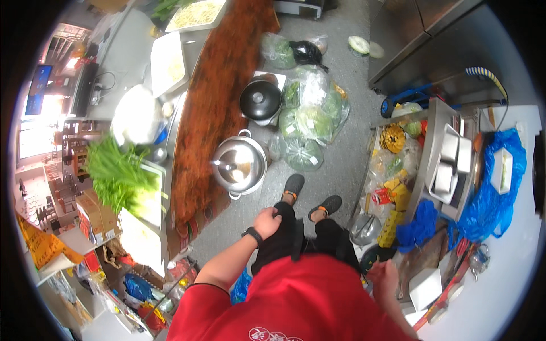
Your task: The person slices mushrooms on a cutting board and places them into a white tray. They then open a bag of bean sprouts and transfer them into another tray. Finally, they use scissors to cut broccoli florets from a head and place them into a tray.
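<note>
My left hand [267,222], with a dark band at its wrist, hangs over my left thigh; its fingers are curled and hold nothing that I can see. My right hand [383,275] is low beside my right hip, blurred, near the lower shelves on the right; its grip is unclear. On the floor ahead of my feet stand a lidded steel stockpot [240,166] and a black lidded pan [261,100]. Next to them lie several clear plastic bags of green vegetables [315,121] and a black plastic bag [308,53].
Left, a counter edged with reddish-brown wood [213,102] carries leafy greens [121,174] and white trays [168,64]. Right, a steel table [426,140] holds metal containers [450,149], above shelves of bagged food. Blue plastic bags [490,200] lie beyond. Cut melon-like pieces [359,45] rest near a steel cabinet [465,55].
</note>
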A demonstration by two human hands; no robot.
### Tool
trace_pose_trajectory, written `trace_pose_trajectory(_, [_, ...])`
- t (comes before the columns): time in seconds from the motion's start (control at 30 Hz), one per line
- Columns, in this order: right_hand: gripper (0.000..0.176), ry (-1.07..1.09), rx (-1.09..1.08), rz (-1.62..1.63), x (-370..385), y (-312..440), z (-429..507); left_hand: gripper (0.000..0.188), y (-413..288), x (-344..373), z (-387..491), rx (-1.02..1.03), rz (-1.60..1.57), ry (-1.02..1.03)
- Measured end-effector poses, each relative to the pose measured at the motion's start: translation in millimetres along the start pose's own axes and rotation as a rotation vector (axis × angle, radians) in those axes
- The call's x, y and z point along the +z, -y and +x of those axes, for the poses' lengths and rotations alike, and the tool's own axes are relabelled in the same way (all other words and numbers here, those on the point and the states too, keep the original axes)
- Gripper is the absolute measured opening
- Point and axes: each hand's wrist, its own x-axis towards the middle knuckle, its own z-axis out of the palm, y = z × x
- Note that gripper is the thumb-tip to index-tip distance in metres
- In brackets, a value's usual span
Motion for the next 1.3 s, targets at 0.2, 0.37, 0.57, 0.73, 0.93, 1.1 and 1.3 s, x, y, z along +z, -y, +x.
trace_pose_trajectory(0.2, [0.018,0.232,-0.563,-0.727,129.2,-81.5,61.0,0.059,29.0,97.3,294.0,-0.273,-0.056,0.133])
trace_pose_trajectory(0.37, [0.017,0.009,0.792,0.194,188.8,-165.1,52.7,0.042,117.9,205.7,510.0,-0.382,0.292,0.097])
trace_pose_trajectory(0.57, [0.023,-0.082,1.186,0.148,196.7,-188.4,56.9,0.073,194.8,272.7,622.0,-0.785,0.071,-0.102])
trace_pose_trajectory(0.73, [0.031,-0.062,1.324,0.081,206.1,-183.0,92.7,0.040,234.9,294.2,626.4,-0.473,0.356,-0.090])
trace_pose_trajectory(0.93, [0.040,-0.028,1.262,0.105,205.5,-171.3,80.6,0.030,188.8,287.8,528.5,-0.449,-0.424,-0.631])
trace_pose_trajectory(1.1, [0.022,0.140,0.946,0.279,214.0,-161.9,126.5,0.026,77.8,187.8,347.6,-0.367,-1.328,-0.181])
trace_pose_trajectory(1.3, [0.074,0.362,0.627,0.716,248.2,-69.9,241.3,0.063,-14.5,49.3,150.4,-0.397,-1.826,0.703])
